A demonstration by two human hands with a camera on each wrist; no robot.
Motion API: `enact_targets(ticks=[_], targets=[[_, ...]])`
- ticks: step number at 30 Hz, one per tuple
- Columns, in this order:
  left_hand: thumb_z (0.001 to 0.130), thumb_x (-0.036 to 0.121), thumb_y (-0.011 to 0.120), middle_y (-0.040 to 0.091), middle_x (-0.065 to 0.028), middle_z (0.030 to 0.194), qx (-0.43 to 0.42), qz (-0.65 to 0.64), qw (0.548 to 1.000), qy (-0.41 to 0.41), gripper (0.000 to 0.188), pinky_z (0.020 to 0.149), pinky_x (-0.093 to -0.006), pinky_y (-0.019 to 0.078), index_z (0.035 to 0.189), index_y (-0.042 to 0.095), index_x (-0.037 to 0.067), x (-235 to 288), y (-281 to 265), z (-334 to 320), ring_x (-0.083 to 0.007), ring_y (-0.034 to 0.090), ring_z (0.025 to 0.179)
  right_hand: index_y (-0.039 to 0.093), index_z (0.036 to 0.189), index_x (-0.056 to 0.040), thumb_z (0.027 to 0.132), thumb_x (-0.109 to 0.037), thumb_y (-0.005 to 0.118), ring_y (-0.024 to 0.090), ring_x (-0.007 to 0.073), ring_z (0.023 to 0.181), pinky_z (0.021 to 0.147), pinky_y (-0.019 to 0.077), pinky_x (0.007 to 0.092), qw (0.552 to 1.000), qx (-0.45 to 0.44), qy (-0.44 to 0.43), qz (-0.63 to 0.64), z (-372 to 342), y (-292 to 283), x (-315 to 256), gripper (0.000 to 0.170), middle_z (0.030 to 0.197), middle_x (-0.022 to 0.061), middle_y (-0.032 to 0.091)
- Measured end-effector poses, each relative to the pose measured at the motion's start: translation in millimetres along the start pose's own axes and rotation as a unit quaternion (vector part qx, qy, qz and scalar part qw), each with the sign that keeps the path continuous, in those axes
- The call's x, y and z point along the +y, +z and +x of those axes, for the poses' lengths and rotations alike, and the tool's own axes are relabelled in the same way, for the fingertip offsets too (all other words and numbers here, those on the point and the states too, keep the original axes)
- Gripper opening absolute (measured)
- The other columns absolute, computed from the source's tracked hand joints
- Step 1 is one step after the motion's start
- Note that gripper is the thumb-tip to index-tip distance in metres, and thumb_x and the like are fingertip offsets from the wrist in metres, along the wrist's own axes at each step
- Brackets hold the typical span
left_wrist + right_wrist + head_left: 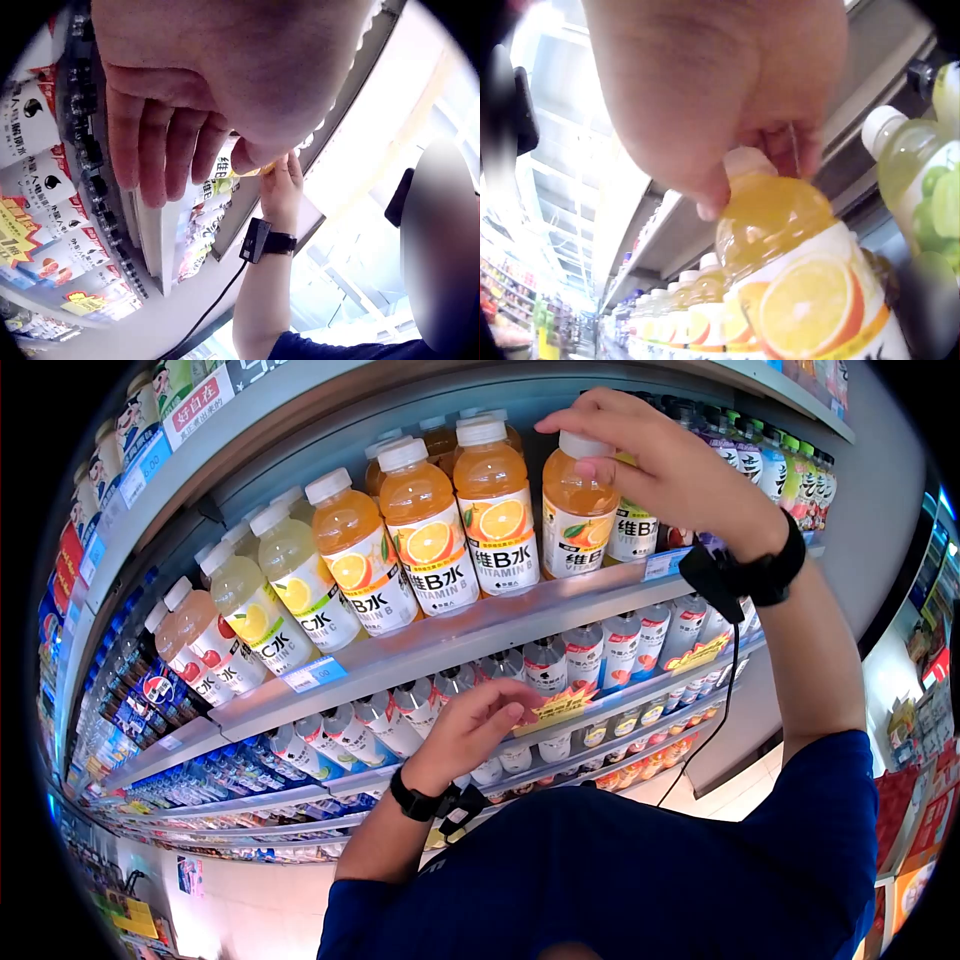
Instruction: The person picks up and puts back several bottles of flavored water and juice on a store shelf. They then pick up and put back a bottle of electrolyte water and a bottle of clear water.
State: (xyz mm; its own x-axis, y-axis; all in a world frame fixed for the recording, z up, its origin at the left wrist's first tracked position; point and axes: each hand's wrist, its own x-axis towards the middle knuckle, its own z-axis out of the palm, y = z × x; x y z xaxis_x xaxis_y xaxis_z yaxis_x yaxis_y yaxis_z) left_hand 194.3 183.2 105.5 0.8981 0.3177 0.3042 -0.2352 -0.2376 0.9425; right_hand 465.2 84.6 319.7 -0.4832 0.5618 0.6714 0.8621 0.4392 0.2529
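Note:
My right hand (655, 465) holds an orange vitamin drink bottle (580, 510) by its white cap, thumb on one side and fingers on the other. In the right wrist view the thumb and curled fingers close around that cap (746, 161), and an orange slice shows on the label. The bottle stands nearly upright at the front of the upper shelf (430, 630), at the right end of a row of matching orange bottles (425, 545). Lower down, my left hand (470, 730) hovers before the shelf below with fingers loosely bent and nothing in them.
Pale lemon bottles (295, 585) and pink cherry bottles (210, 640) continue the row leftward. A green-fruit bottle (922, 165) stands beside the held one. Blue price tags (315, 673) line the shelf lip. White-labelled bottles (585, 650) fill the shelf underneath. A black cable (715, 730) hangs from the right wrist.

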Motion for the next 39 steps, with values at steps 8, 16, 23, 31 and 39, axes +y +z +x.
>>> enact_targets(ticks=[8, 16, 23, 31, 39], targets=[[0.089, 0.018, 0.070, 0.058, -0.0134, 0.126, 0.197, 0.217, 0.902, 0.316, 0.044, 0.097, -0.0342, 0.0456, 0.124, 0.053, -0.001, 56, 33, 45, -0.0224, 0.059, 0.112, 0.058, 0.120, 0.0019, 0.087, -0.013, 0.069, 0.056, 0.0266, 0.093, 0.085, 0.0454, 0.0351, 0.989, 0.141, -0.028, -0.023, -28, -68, -54, 0.038, 0.100, 0.0132, 0.057], [0.080, 0.025, 0.082, 0.058, -0.0086, 0.123, -0.003, -0.004, 0.998, 0.065, 0.068, 0.099, -0.0326, 0.0457, 0.131, 0.045, 0.001, 11, 106, 73, -0.0163, 0.057, 0.115, 0.059, 0.124, -0.0060, 0.090, -0.013, 0.067, 0.058, 0.0265, 0.096, 0.080, 0.0481, 0.0338, 0.972, -0.001, 0.096, 0.214, -130, 19, -71, 0.036, 0.107, 0.0113, 0.057], [0.074, 0.039, 0.085, 0.063, -0.0112, 0.118, -0.025, -0.146, 0.989, -0.008, 0.080, 0.095, -0.0381, 0.0520, 0.133, 0.045, 0.002, -39, 126, 79, -0.0236, 0.064, 0.109, 0.058, 0.129, -0.0035, 0.091, -0.022, 0.070, 0.059, 0.0146, 0.108, 0.091, 0.0495, 0.0307, 0.749, -0.077, 0.262, 0.603, -181, 65, -56, 0.044, 0.118, 0.0064, 0.061], [0.071, 0.054, 0.082, 0.058, -0.0124, 0.131, -0.085, -0.283, 0.955, -0.039, 0.097, 0.105, -0.0385, 0.0452, 0.143, 0.039, 0.005, -56, 139, 75, -0.0238, 0.057, 0.122, 0.063, 0.115, -0.0040, 0.088, -0.030, 0.074, 0.059, 0.0133, 0.101, 0.088, 0.0494, 0.0299, 0.755, -0.073, 0.359, 0.544, -194, 45, -75, 0.040, 0.103, 0.0052, 0.065], [0.073, 0.018, 0.086, 0.062, -0.0072, 0.120, 0.028, -0.064, 0.998, -0.008, 0.071, 0.099, -0.0366, 0.0466, 0.131, 0.047, 0.005, -42, 167, 68, -0.0200, 0.061, 0.114, 0.062, 0.095, -0.0035, 0.076, -0.032, 0.083, 0.059, 0.0165, 0.091, 0.081, 0.0484, 0.0315, 0.910, 0.036, 0.328, 0.252, -180, 33, -88, 0.040, 0.096, 0.0082, 0.064]])
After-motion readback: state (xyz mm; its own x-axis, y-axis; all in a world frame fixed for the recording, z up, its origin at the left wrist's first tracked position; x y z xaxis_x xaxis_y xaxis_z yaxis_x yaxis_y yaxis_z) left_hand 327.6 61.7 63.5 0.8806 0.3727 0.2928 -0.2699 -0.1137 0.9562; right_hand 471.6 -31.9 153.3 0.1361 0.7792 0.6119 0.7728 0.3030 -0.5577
